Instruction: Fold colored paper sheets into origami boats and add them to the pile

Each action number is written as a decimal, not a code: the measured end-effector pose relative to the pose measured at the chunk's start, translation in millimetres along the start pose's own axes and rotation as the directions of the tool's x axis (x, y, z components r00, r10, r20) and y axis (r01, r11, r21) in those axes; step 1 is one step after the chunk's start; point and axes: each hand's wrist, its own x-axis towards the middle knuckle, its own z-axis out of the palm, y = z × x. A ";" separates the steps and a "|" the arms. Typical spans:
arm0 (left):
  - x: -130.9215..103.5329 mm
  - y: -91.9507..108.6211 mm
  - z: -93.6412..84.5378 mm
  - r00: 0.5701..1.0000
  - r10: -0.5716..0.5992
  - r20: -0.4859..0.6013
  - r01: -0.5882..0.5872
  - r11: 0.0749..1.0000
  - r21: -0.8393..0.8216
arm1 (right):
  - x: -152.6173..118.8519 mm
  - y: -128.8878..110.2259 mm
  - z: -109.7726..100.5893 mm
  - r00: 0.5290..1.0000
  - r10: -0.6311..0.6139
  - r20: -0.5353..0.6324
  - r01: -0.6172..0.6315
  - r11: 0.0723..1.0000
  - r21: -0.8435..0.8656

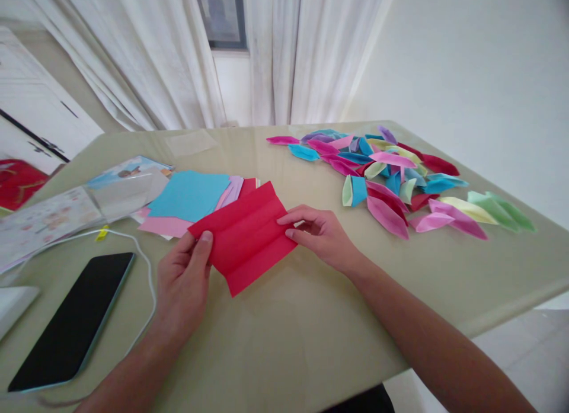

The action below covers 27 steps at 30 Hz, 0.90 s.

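A red sheet of paper [249,238] with parallel creases across it is held tilted above the table. My left hand [186,271] pinches its left edge, thumb on top. On the opposite edge, the thumb and fingers of my right hand [320,235] close on the paper. Behind the sheet lies a stack of coloured paper squares [189,195], with blue on top and pink, lilac and red edges showing. To the right spreads a pile of folded paper pieces [391,158] in pink, blue, green, yellow, red and purple.
A black-screened phone [73,318] lies at the left, with a white cable [149,271] curving around it. Printed booklets [48,223] and a clear plastic sleeve [127,194] are at the table's left side. White curtains [142,51] hang behind the table [284,342].
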 end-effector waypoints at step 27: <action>14.4 -27.1 -21.6 0.668 0.375 0.643 -0.709 0.058 0.703 | 1.4 15.4 -5.4 0.994 -0.083 0.067 0.106 0.723 -0.682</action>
